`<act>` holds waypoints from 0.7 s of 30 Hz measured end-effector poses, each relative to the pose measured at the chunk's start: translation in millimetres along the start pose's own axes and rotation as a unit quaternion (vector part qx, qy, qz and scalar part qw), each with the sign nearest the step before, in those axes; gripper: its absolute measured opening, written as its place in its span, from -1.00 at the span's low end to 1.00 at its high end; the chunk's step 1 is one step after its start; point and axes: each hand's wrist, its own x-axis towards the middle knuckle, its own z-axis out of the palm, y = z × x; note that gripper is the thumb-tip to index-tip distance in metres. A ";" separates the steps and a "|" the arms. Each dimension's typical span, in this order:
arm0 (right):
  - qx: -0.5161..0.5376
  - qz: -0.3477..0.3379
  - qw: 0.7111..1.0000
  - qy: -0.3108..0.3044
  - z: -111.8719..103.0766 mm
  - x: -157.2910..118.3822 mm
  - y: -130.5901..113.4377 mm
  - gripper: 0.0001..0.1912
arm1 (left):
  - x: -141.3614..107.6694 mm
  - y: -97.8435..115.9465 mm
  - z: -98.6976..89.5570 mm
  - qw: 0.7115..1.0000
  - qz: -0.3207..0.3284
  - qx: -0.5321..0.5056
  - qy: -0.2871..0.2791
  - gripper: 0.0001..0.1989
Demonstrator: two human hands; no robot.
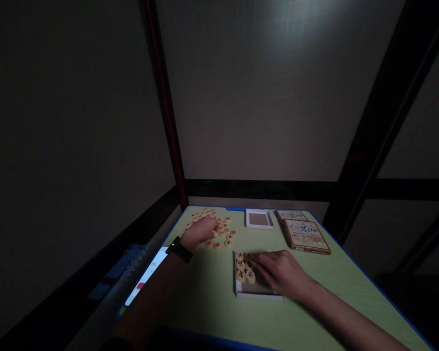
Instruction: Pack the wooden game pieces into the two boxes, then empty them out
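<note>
Dim grey wall panels (249,107) rise behind a pale green bench (205,307) with a blue edge, and a dark red post (164,97) stands toward the left. Round game pieces (217,245) with red and dark characters lie scattered over the far left of the bench, and the left grip (202,229) is right in among them. Its fingers are curled down into the spread; I cannot tell whether they have taken hold of a piece. A black wristband (180,249) circles that wrist, and a lit screen (146,277) lies at the bench's left edge, partly behind the forearm.

Nearer, at the middle, sits a shallow white box (259,295) with more pieces (240,276) set in two columns along its left side. The right grip (285,274) reaches over the box from the right, fingertips together at the second column, just at a shadowed piece near its far end — whether pinched or merely touched, I cannot tell. Beyond the box stands a white tray (259,226); to its right lie two printed boxes (307,235) — one partly overlapping the other.
</note>
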 end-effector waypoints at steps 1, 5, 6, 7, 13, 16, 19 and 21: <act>-0.001 -0.001 1.000 0.001 0.3 -0.3 0.2 -0.67 | -1.2 1.1 1.2 1.000 -0.002 -0.006 -0.009 -0.72; -0.001 -0.003 1.000 0.003 0.9 -2.2 0.6 -0.67 | -7.0 4.5 0.6 0.999 -0.011 -0.030 -0.019 -0.68; 0.000 -0.003 1.000 0.004 0.8 -2.6 0.4 -0.67 | -7.8 5.0 -0.3 0.999 -0.012 -0.036 -0.019 -0.67; 0.001 -0.003 1.000 0.004 0.5 -2.7 0.1 -0.67 | -8.2 5.6 -1.3 0.999 -0.010 -0.038 -0.020 -0.66; 0.004 -0.004 1.000 0.005 -2.1 -0.8 -1.7 -0.65 | -3.2 10.1 -2.1 0.999 -0.007 -0.007 -0.044 -0.66; 0.001 0.000 1.000 -0.002 -1.9 -0.5 -1.3 -0.66 | -0.7 9.6 -0.1 0.999 -0.014 0.003 -0.040 -0.66; 0.000 0.001 1.000 -0.005 -1.4 -1.1 -0.6 -0.68 | -0.8 8.0 -0.3 1.000 -0.005 0.005 -0.011 -0.69; -0.001 0.007 1.000 -0.003 -1.3 -1.6 -0.2 -0.69 | -2.8 9.6 -2.0 1.000 0.003 -0.003 0.023 -0.71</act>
